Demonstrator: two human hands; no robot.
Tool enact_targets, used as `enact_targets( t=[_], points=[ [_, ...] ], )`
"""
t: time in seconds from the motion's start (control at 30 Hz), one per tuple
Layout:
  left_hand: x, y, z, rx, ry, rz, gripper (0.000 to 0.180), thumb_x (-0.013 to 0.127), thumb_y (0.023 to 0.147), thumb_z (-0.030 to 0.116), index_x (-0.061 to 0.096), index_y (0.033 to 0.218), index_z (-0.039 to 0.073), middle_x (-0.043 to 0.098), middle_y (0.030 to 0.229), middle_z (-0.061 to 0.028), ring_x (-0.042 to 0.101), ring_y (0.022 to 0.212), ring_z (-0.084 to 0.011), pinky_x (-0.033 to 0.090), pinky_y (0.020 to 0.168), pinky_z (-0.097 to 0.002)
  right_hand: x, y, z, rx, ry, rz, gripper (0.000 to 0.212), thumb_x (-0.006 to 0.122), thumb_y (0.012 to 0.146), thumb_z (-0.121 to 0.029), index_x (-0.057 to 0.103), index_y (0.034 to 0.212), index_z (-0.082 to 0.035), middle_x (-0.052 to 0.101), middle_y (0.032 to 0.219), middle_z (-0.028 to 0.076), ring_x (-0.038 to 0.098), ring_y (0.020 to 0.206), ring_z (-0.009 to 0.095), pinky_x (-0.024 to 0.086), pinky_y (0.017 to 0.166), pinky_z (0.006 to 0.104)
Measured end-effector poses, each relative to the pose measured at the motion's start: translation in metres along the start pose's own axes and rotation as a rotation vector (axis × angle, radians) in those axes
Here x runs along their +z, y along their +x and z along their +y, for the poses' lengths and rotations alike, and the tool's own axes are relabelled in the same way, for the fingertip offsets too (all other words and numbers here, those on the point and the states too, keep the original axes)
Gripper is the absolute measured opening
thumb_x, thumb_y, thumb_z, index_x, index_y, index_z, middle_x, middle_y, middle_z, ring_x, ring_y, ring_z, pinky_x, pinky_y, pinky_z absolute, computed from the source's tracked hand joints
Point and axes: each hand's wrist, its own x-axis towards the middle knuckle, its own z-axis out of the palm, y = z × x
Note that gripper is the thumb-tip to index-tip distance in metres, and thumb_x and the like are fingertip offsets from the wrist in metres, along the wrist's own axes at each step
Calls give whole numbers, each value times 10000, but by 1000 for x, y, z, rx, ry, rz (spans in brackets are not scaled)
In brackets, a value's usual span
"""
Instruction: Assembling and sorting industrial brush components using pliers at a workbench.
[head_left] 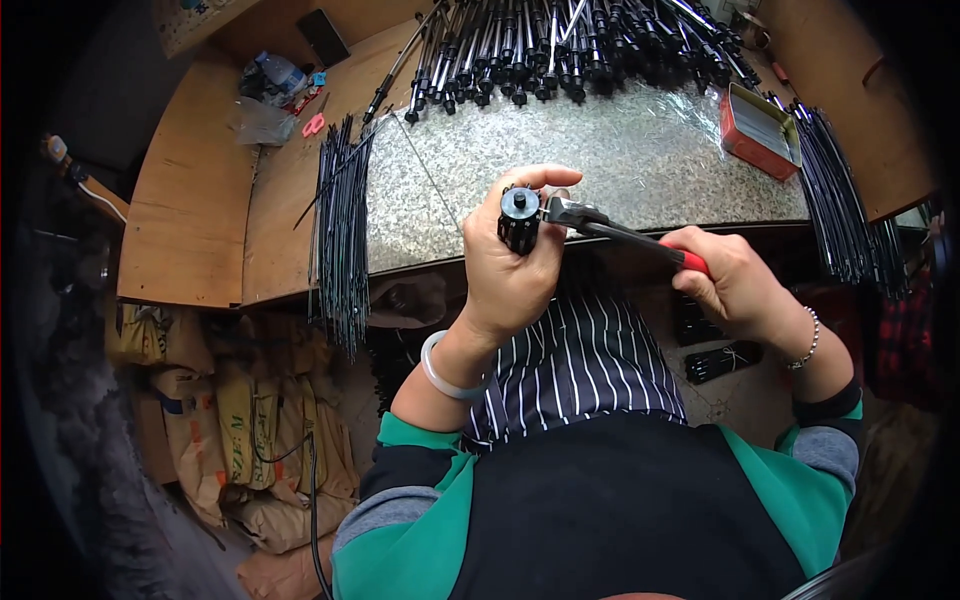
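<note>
Upright in my left hand (510, 285) is a black ribbed cylinder (520, 232) with a grey round end and a small black knob, perhaps an umbrella frame seen end-on. The fingers and thumb wrap its sides, and the forefinger stretches to the right. My right hand (735, 278) closes round the red grips of a pair of pliers (630, 236). The jaws reach to the cylinder's right side, beside my left fingertips. Whether they bite on anything there is too small to tell. Both hands are over the front edge of a speckled stone slab (430, 235).
Many metal shafts with black fittings (590, 60) lie piled across the back. Bundles of thin black rods hang over the front edge at left (342, 240) and right (832, 200). A red tin (745, 140) stands at right. Pink-handled scissors (313, 125) and a bottle (281, 72) lie left.
</note>
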Motion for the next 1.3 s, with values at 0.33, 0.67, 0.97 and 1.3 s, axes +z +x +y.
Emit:
enact_targets(
  t=[0.33,0.67,0.97,1.3],
  points=[
    [-22,19,6,-72,-375,-21,279,515,845,-21,548,1118,26,548,666,1,446,518,-54,397,488,-197,-17,7,10,59,-250,140,270,593,847,-276,516,945,-36,581,869,133,562,681,255,443,619,333],
    [-13,46,-1,-219,-1187,261,384,442,950,379,450,1196,85,577,758,-22,543,655,-97,471,661,-246,16,35,103,45,-520,567,469,603,836,-261,445,1226,-53,469,1238,133,475,1124,256,396,926,373],
    [17,5,-4,-382,-226,-411,196,513,901,80,511,1089,26,579,862,-90,545,721,-112,431,639,-205,7,96,13,-510,1085,433,375,556,910,-234,464,1193,-6,598,1051,150,612,913,234,485,866,352],
    [12,71,38,210,-132,31,454,635,810,2,453,1225,11,550,1003,-88,546,808,-137,457,727,-227,22,105,-28,-415,552,783,428,666,802,-100,521,1192,0,562,1071,141,563,880,167,497,713,291]
  ],
)
